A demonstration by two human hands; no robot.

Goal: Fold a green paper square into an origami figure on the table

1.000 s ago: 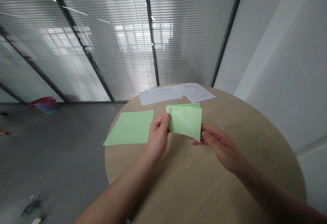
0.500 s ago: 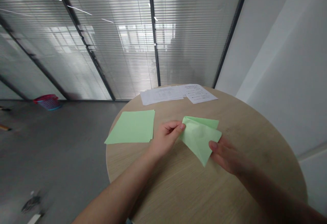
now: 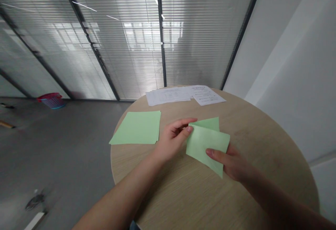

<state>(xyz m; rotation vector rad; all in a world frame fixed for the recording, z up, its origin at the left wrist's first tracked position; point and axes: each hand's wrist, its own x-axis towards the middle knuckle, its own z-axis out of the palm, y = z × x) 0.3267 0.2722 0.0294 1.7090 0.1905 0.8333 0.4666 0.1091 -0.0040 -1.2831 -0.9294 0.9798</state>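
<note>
A folded sheet of light green paper (image 3: 203, 139) is held up over the table between my two hands. My left hand (image 3: 175, 137) pinches its upper left corner between thumb and fingers. On the right edge, my right hand (image 3: 232, 160) grips the paper with the thumb lying across the front; its other fingers are hidden behind. A second flap of the sheet shows behind the front layer at the top, and a pointed corner hangs down near my right hand. To the left lies a stack of green paper (image 3: 138, 128).
White printed sheets (image 3: 169, 96) lie at the far edge of the round wooden table (image 3: 173, 195). On the floor to the left stands a red and blue basket (image 3: 53, 100). Glass panels with blinds rise behind the table, and a white wall is on the right.
My right hand has slid its thumb further onto the paper's front. The folded paper has turned and spread, with its lower corner moving right. My left hand keeps its pinch at the corner.
</note>
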